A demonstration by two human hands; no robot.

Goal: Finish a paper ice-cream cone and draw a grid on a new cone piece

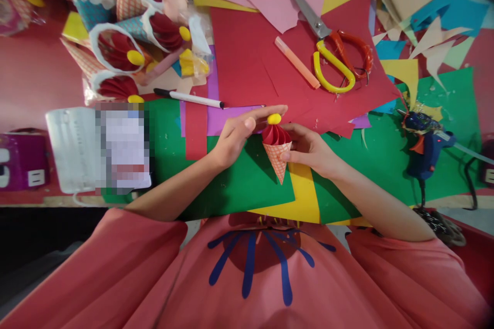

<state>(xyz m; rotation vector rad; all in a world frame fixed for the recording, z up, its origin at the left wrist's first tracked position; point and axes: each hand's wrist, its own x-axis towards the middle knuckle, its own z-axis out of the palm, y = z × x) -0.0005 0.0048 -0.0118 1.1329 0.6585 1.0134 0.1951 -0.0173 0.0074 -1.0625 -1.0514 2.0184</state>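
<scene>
A small paper cone (277,158) in orange-and-white check points downward over the green sheet. Pleated red paper (276,136) fills its mouth, topped by a yellow oval piece (274,119). My right hand (309,149) grips the cone from the right side, thumb on its front and the other fingers behind. My left hand (237,136) is open on the other side, its fingers stretched out close to the yellow piece. Whether those fingertips touch it I cannot tell.
Scissors (320,31) and an orange glue stick (297,61) lie on red paper (247,51). A marker (193,98) is at its left. Finished-looking cones (116,49) crowd the upper left. A blue glue gun (426,149) rests at right on the green sheet (358,175), below paper scraps (436,49).
</scene>
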